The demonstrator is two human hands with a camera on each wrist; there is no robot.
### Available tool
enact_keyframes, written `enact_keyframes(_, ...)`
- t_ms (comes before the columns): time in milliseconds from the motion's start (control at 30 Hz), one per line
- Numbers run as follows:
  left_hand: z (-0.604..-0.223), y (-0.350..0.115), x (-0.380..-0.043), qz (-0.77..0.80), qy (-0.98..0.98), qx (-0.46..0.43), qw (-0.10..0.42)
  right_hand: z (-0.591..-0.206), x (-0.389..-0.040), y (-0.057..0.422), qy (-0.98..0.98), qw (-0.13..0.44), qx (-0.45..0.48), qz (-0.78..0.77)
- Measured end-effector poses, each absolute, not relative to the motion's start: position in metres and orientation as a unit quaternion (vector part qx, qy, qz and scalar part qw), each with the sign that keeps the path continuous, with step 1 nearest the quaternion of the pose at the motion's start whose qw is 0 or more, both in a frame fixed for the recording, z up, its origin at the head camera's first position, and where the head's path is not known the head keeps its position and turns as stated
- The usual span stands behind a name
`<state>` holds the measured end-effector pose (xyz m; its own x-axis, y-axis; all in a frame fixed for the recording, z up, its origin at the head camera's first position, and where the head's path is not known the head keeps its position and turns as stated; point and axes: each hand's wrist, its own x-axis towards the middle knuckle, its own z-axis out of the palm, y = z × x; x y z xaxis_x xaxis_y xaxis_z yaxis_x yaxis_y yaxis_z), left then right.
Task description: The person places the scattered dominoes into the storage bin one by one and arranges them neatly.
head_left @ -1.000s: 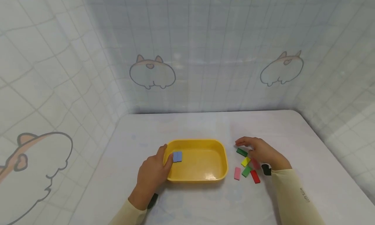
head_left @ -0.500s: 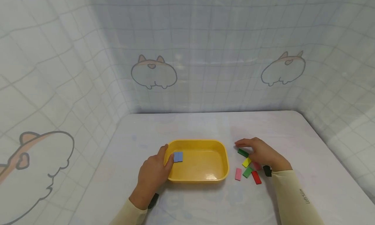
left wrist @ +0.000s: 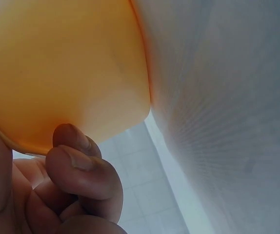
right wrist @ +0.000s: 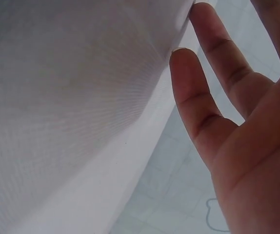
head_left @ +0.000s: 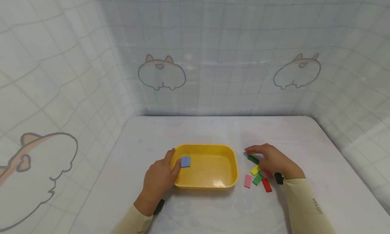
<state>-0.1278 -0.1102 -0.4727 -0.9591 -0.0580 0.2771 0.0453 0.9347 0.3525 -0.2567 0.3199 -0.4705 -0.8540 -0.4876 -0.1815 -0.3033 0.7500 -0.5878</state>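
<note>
A shallow yellow tray (head_left: 210,187) stands on the table. My left hand (head_left: 159,178) grips its left rim, the thumb inside and the curled fingers against the outer wall (left wrist: 76,73). Two light blue rectangular blocks (head_left: 185,161) lie side by side inside, near the thumb. Right of the tray my right hand (head_left: 274,161) hovers low over scattered blocks, its fingers spread loosely. A dark green block (head_left: 253,159) lies below its fingers, and a yellow block (head_left: 255,170) lies by the thumb. A pinkish-red block (head_left: 268,174) is partly hidden under this hand.
Nearer the person lie a light green block (head_left: 257,179), a pink block (head_left: 248,181) and a red block (head_left: 266,185). The white-covered table (head_left: 195,213) is bounded by a grid-patterned cloth (head_left: 225,75) behind and at both sides.
The head view has shifted slightly. Both hands stay almost where they were, the left on the tray rim and the right over the blocks.
</note>
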Motion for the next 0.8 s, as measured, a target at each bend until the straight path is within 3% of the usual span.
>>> enact_keyframes(800, -0.4721, -0.1092, -0.126, -0.185, -0.973, 0.009, 0.137, -0.4697, -0.2582, 0.3181, 0.922, 0.164, -0.205, -0.285)
